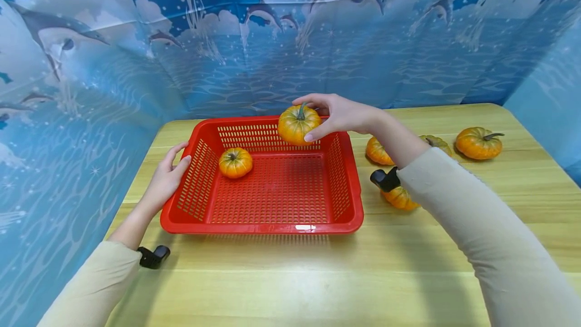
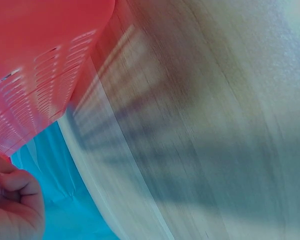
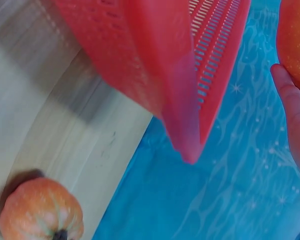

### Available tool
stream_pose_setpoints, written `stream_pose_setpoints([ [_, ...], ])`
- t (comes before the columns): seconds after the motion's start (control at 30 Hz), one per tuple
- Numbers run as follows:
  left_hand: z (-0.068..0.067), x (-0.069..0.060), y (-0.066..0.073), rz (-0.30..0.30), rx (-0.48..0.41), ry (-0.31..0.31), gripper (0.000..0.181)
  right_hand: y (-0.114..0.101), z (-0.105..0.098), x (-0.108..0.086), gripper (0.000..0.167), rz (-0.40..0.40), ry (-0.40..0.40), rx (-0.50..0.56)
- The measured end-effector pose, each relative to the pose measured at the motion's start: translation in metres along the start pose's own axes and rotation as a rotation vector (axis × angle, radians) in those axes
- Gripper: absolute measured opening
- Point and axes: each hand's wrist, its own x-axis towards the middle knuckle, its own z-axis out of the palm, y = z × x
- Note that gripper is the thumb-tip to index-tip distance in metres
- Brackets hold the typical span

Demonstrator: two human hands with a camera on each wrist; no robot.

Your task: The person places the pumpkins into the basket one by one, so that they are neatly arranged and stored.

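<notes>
While my right hand (image 1: 331,115) pinches a green-stemmed pumpkin (image 1: 297,127) between thumb and fingers, lifted near the far rim of the red basket (image 1: 272,228) at one o'clock, my left hand (image 1: 164,178) grips the rim at nine o'clock. Inside, toward ten o'clock, sits another pumpkin (image 1: 236,165); four more pumpkins (image 1: 476,144) lie around three o'clock on the wooden table (image 1: 295,286).
</notes>
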Motion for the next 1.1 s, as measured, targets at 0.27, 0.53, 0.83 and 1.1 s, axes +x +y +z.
stream_pose_setpoints([
  [0.27,0.000,-0.001,0.000,0.001,0.002,0.004,0.055,0.002,0.008,0.018,0.075,-0.009,-0.022,0.021],
  [0.53,-0.001,0.008,-0.015,-0.006,0.002,0.008,0.056,0.003,0.013,0.030,0.076,-0.002,-0.029,0.010],
  [0.83,-0.002,0.016,-0.029,0.007,0.000,0.018,0.057,0.001,0.017,0.041,0.075,0.009,-0.026,0.017],
  [1.1,-0.001,0.013,-0.022,-0.005,-0.006,0.018,0.056,0.005,0.026,0.052,0.072,-0.002,-0.031,0.059],
])
